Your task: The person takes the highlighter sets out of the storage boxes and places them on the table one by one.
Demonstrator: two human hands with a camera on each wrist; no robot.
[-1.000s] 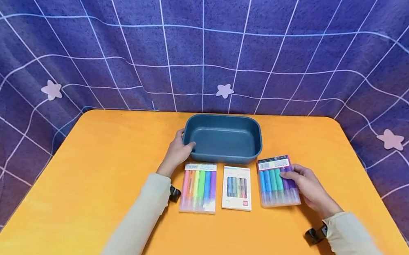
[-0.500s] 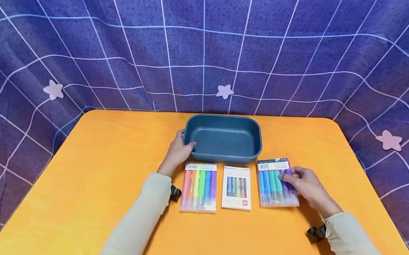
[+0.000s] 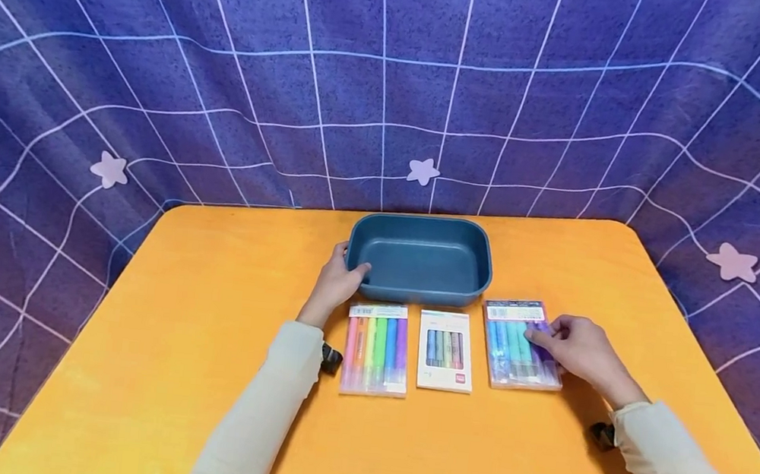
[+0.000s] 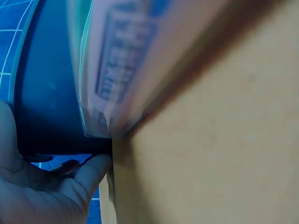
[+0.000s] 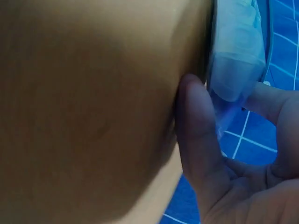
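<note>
My left hand [image 3: 336, 282] grips the left end of a dark blue rectangular bin [image 3: 424, 297], thumb over the rim. In the left wrist view, the fingers go around the outside of the bin [image 4: 51, 88]. My right hand [image 3: 585, 352] pinches the right edge of a clear pack of blue, green and purple markers [image 3: 510, 349], thumb on top. The right wrist view shows the pack [image 5: 236, 51] between thumb and fingers. A white box of markers [image 3: 443, 380] lies left of it. Further left lies a clear pack of rainbow-coloured markers [image 3: 376, 351], near my left wrist.
Everything stands on an orange table [image 3: 205, 342]. A blue curtain [image 3: 325, 94] with a white grid and stars hangs behind and beside it. The bin stands near the table's back edge, just behind the row of packs.
My right hand has turned the right marker pack straighter and brought its top edge slightly nearer to me. The left hand stays on the bin. The head view has shifted a little.
</note>
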